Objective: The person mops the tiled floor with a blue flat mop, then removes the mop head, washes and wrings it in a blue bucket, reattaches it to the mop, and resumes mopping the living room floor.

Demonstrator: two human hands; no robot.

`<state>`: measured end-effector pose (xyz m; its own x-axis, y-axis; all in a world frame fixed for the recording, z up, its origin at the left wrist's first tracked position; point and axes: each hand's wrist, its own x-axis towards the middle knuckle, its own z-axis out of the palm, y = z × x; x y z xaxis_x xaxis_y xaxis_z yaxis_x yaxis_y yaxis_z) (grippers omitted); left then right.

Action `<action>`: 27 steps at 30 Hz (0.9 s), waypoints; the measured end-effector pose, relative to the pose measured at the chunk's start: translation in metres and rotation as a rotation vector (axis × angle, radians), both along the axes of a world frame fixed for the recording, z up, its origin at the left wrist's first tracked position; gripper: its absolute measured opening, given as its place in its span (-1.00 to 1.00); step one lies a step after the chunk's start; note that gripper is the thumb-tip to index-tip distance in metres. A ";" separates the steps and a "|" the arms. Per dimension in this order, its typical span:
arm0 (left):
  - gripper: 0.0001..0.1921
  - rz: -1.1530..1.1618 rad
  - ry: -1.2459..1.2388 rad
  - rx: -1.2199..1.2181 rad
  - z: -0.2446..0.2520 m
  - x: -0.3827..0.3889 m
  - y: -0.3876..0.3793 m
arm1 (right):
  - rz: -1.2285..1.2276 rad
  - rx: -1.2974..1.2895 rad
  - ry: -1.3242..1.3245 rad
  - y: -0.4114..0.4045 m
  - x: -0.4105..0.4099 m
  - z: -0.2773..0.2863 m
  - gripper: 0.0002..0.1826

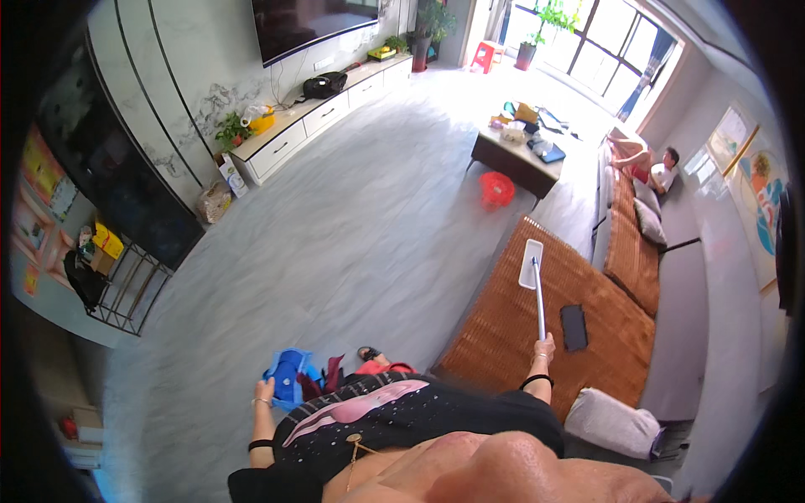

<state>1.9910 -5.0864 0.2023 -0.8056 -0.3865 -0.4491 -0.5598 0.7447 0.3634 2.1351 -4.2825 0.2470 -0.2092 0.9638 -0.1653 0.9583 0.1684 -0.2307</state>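
My right hand [544,348] grips the pale handle [539,302] of a long-handled tool with a flat white rectangular head [531,264]. That head is over the brown ribbed sofa cover [490,327] and seems to rest on it. Beside the handle, on the cover, lies a dark grey flat rectangular object [573,327]. Down at my left side, my left hand [265,391] holds the edge of a blue plastic basket [292,356]. Darker blue and maroon cloth-like items [309,385] show at the basket; its underside is hidden.
A rolled light grey bundle [611,422] lies at the sofa's near end. Farther along, a person [660,173] reclines by the cushions [649,220]. A cluttered coffee table [516,160] has a red plastic basin [497,189] beside it. A low TV cabinet [283,148] lines the left wall.
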 end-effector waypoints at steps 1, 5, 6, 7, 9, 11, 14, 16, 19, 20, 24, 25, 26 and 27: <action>-0.37 0.039 0.000 0.018 0.006 -0.005 0.002 | 0.096 0.121 -0.052 0.017 -0.001 0.009 -0.67; -0.39 0.035 0.038 -0.081 0.017 -0.012 -0.002 | -0.276 0.221 -0.130 0.062 -0.019 0.025 -0.70; -0.40 0.080 0.029 -0.061 0.014 -0.013 -0.003 | -0.283 0.159 -0.083 0.063 -0.029 0.018 -0.70; -0.41 0.134 -0.012 -0.044 0.011 -0.011 -0.006 | -0.292 0.106 -0.058 0.060 -0.038 0.009 -0.69; -0.47 0.203 -0.012 0.041 0.000 -0.007 -0.011 | -0.155 0.050 -0.073 0.037 -0.065 -0.028 -0.71; -0.51 0.201 -0.080 0.074 -0.010 -0.002 -0.015 | 0.058 -0.093 -0.130 0.001 -0.090 -0.080 -0.70; -0.58 0.209 -0.074 0.167 -0.017 0.001 -0.018 | 0.776 -0.314 -0.317 -0.070 -0.145 -0.164 -0.62; -0.58 0.191 -0.095 0.186 -0.017 -0.001 -0.017 | 0.814 -0.662 -0.178 -0.136 -0.188 -0.208 -0.57; -0.54 0.096 -0.142 0.055 -0.013 -0.008 -0.010 | 1.474 -0.636 -0.180 -0.214 -0.260 -0.213 -0.56; -0.53 0.041 -0.175 0.017 -0.013 -0.012 -0.007 | 1.524 -0.641 -0.090 -0.241 -0.279 -0.204 -0.56; -0.52 -0.081 -0.269 0.136 -0.024 -0.025 0.012 | 1.722 -0.699 0.030 -0.327 -0.347 -0.156 -0.54; -0.51 -0.117 -0.295 0.155 -0.028 -0.030 0.016 | 1.754 -0.690 0.021 -0.348 -0.359 -0.149 -0.54; -0.49 -0.139 -0.284 0.201 -0.032 -0.034 0.022 | 1.769 -0.656 -0.062 -0.363 -0.369 -0.144 -0.55; -0.48 -0.151 -0.274 0.238 -0.036 -0.037 0.028 | 1.651 -0.851 -0.077 -0.377 -0.377 -0.142 -0.53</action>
